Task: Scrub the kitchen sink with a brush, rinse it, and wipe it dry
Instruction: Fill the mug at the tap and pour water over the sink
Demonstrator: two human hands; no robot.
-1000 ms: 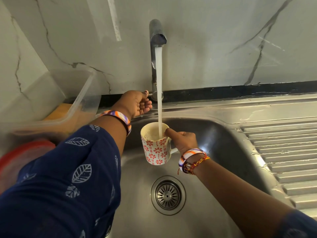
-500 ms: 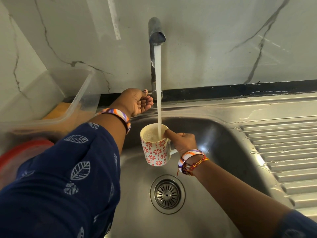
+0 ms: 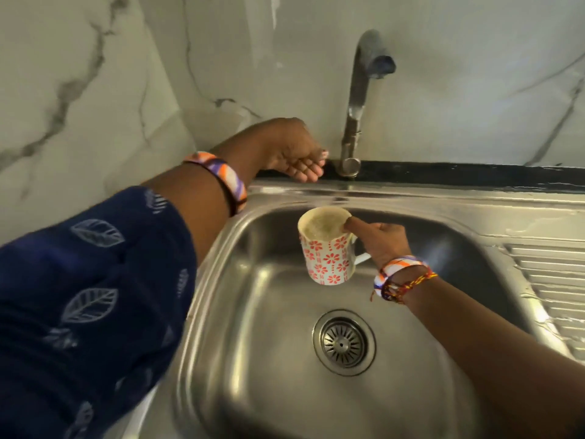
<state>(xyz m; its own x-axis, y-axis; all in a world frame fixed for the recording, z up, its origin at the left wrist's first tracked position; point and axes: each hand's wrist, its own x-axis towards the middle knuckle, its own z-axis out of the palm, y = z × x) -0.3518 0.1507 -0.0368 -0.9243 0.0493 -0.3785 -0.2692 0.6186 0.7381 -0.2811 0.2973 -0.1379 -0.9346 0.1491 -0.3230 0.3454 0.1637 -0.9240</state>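
Our right hand (image 3: 384,245) holds the full cup (image 3: 327,245) by its handle over the sink (image 3: 253,312). Our left hand (image 3: 292,153), fingers loose, rests beside the tap (image 3: 356,106).

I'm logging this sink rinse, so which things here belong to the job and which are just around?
In use:
sink
tap
mug of water, held by right hand
left hand beside the tap's base

Just there:
drain strainer
draining board
marble wall

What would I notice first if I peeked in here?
The flowery mug, full of water, held by the right hand over the steel sink. Behind it the left hand hangs beside the tap, which has no water running.
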